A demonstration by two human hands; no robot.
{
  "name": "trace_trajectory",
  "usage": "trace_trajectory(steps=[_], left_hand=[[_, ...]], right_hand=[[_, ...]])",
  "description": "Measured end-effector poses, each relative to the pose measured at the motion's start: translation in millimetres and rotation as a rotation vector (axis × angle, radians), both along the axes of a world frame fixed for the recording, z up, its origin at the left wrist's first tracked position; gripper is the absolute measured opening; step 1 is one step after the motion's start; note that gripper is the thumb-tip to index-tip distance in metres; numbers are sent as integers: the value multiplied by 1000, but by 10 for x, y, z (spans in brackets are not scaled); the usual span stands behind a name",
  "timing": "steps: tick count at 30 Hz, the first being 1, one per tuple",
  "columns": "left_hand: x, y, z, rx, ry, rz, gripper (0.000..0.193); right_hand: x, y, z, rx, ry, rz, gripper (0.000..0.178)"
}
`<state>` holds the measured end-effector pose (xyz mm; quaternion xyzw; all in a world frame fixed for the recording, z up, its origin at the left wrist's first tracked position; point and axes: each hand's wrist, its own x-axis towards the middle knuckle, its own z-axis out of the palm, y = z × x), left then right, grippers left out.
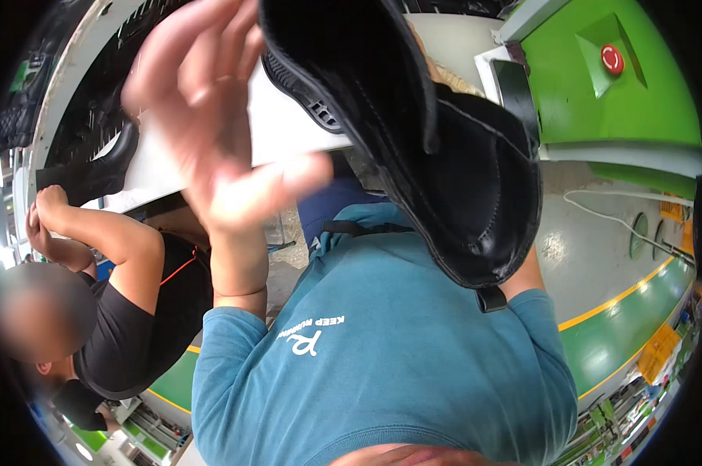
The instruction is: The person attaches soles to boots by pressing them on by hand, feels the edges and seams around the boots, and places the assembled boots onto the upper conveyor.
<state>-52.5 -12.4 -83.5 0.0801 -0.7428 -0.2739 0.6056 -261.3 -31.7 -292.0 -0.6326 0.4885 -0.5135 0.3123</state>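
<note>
A black leather boot [475,194], with a pull loop at its lower end, is held up close in front of my chest. My right forearm [526,277] runs up behind the boot, which hides nearly all of my right hand; the boot appears held by it from behind. To the left, my left hand [211,116] is raised, empty and slightly blurred, its fingers apart and thumb pointing toward the boot. Beside the boot's upper part shows a black treaded sole [308,101]; whether it belongs to the same boot, I cannot tell.
A white table [153,167] lies beyond my hands, with black footwear [106,167] at its left. On the right stands a green machine [572,101] with a red push button [612,59]. A co-worker in a black shirt [121,342] sits at the left.
</note>
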Motion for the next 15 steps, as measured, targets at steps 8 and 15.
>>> trace_trajectory(steps=[8, 15], left_hand=[[435, -138, 376, 102, -141, -238, 50], [479, -132, 487, 350, -248, -220, 53]], right_hand=[[453, 111, -29, 106, -163, 51, 89], [503, 125, -38, 183, -249, 53, 91]])
